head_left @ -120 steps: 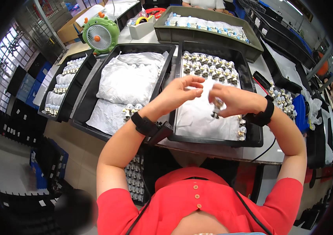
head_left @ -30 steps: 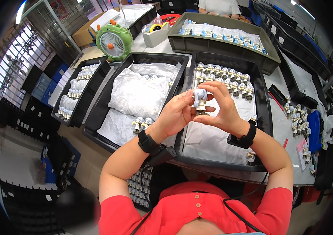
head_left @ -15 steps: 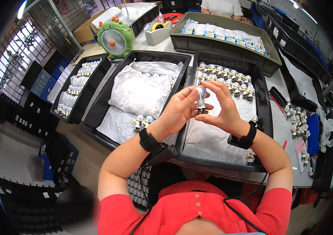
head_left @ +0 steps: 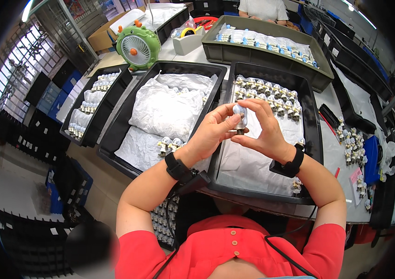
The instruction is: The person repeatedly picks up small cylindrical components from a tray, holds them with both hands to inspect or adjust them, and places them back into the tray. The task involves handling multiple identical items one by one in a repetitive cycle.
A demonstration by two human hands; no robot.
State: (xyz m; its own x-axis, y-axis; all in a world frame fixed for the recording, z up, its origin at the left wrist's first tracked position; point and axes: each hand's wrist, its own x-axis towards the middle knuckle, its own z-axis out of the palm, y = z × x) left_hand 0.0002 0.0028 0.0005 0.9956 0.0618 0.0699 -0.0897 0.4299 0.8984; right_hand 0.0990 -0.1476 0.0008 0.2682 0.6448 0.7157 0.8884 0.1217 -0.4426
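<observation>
Head view: the left hand (head_left: 211,132) and the right hand (head_left: 263,132) meet above the near-left part of the right black tray (head_left: 312,139), and both grip one small silver-and-white part (head_left: 240,117) between them. The left fingers (head_left: 223,111) curl closed around the part's left side, with the thumb pressing near its lower end. The right fingers (head_left: 258,106) arch over its top and right side, also closed on it. The part stands roughly upright, with a dark stub at its lower end, held clear of the tray's white liner sheet (head_left: 248,162). Each wrist carries a black band. Rows of similar small parts (head_left: 267,95) stand at the far end of the same tray. To the left, a second black tray (head_left: 127,125) holds crumpled white bags (head_left: 165,109) and a few similar parts at its near end. Further left, a narrow black tray (head_left: 107,111) holds more such parts. A green desk fan (head_left: 137,48) stands at the far left, and a grey-green bin (head_left: 318,69) with wrapped items sits at the far side.
</observation>
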